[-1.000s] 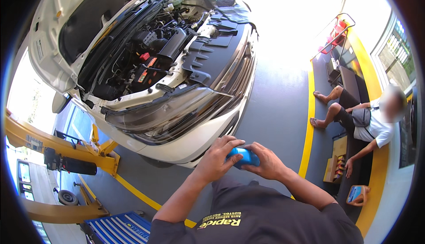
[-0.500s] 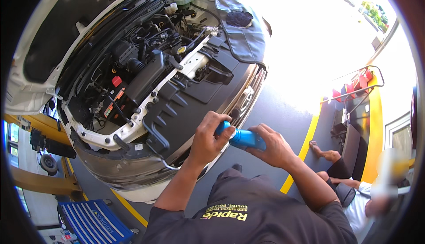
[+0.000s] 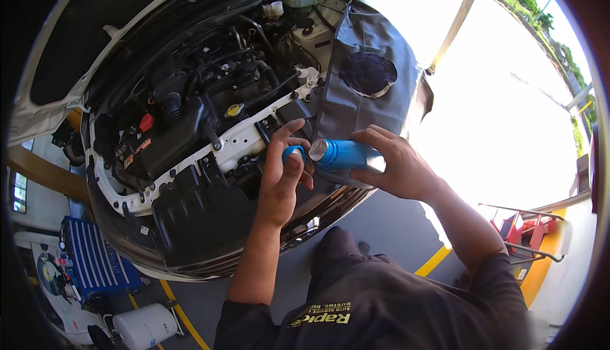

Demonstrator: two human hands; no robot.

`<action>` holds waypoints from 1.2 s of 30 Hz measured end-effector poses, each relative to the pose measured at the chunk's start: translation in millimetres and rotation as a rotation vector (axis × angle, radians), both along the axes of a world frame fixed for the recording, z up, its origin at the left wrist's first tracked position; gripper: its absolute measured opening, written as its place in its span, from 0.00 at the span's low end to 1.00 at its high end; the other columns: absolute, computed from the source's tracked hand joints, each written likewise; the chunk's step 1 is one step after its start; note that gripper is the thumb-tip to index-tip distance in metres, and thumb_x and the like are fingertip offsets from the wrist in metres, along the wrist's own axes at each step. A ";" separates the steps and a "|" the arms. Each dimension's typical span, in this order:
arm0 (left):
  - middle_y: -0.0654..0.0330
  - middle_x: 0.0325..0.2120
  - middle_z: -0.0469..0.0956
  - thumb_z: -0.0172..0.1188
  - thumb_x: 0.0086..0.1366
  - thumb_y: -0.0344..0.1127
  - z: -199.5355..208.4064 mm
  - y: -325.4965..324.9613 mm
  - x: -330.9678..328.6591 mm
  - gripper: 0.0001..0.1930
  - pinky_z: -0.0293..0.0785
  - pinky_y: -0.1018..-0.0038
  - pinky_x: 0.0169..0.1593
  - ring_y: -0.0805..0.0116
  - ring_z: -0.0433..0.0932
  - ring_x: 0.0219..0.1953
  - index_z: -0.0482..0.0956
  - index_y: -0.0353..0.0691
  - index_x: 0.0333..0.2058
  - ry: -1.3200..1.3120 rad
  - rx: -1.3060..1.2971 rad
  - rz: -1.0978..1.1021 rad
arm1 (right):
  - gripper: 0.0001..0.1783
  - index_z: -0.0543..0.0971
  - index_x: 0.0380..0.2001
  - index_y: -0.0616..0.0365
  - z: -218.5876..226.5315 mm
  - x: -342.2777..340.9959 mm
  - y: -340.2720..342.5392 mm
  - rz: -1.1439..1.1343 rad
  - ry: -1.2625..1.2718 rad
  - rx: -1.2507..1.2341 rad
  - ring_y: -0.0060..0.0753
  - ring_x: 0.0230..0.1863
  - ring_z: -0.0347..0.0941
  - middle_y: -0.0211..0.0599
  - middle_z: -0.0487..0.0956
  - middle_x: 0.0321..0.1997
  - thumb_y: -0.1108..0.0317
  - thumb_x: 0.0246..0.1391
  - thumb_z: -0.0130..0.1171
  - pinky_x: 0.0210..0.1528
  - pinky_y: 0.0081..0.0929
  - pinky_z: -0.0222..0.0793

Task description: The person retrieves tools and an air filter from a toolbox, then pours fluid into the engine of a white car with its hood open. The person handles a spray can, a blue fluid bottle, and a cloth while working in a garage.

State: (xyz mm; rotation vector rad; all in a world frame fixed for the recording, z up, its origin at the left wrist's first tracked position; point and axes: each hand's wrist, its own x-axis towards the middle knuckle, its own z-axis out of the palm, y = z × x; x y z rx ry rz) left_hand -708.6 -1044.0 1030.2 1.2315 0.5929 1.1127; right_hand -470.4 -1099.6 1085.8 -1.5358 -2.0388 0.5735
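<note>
Pinched between the thumb and fingers of my left hand point(image 3: 274, 188) is a blue bottle cap point(image 3: 295, 151), separate from the bottle. My right hand point(image 3: 403, 171) is wrapped round a blue plastic bottle point(image 3: 343, 154), tilted on its side with its neck toward the cap. The bottle's round mouth shows a pale surface; whether this is a seal cannot be told. Both hands are above the front of a car, whose engine bay point(image 3: 210, 74) lies beyond them under a raised hood. A yellow cap point(image 3: 234, 110) sits behind the white front crossmember point(image 3: 238, 139).
A dark fender cover point(image 3: 356, 32) with a bunched dark cloth point(image 3: 368, 74) lies over the car's right-hand side. At lower left are a blue ribbed panel point(image 3: 101, 255) and a white tank point(image 3: 146, 324). A red rack with metal rails point(image 3: 527, 232) stands at right.
The cap has come away from the bottle's neck in my left hand. Both hands have moved closer over the car's front, and the view has turned.
</note>
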 end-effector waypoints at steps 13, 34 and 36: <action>0.62 0.42 0.76 0.68 0.69 0.41 -29.4 152.7 98.6 0.20 0.73 0.76 0.43 0.73 0.76 0.42 0.77 0.38 0.53 0.167 0.196 0.465 | 0.31 0.75 0.55 0.59 -11.6 89.4 230.9 0.413 -0.050 0.028 0.54 0.50 0.80 0.49 0.80 0.48 0.62 0.49 0.74 0.51 0.43 0.76; 0.66 0.32 0.81 0.70 0.63 0.58 43.5 383.6 126.4 0.26 0.70 0.79 0.34 0.80 0.75 0.30 0.85 0.42 0.48 0.583 0.504 0.484 | 0.32 0.72 0.52 0.62 -15.7 109.7 444.1 0.295 0.010 0.391 0.59 0.49 0.77 0.50 0.76 0.45 0.66 0.46 0.75 0.49 0.46 0.74; 0.65 0.33 0.82 0.70 0.62 0.60 41.4 390.5 129.9 0.28 0.71 0.80 0.34 0.80 0.75 0.29 0.86 0.42 0.48 0.595 0.367 0.390 | 0.34 0.70 0.55 0.62 -18.4 121.6 453.2 0.297 -0.016 0.367 0.57 0.51 0.78 0.51 0.78 0.47 0.65 0.48 0.75 0.53 0.44 0.74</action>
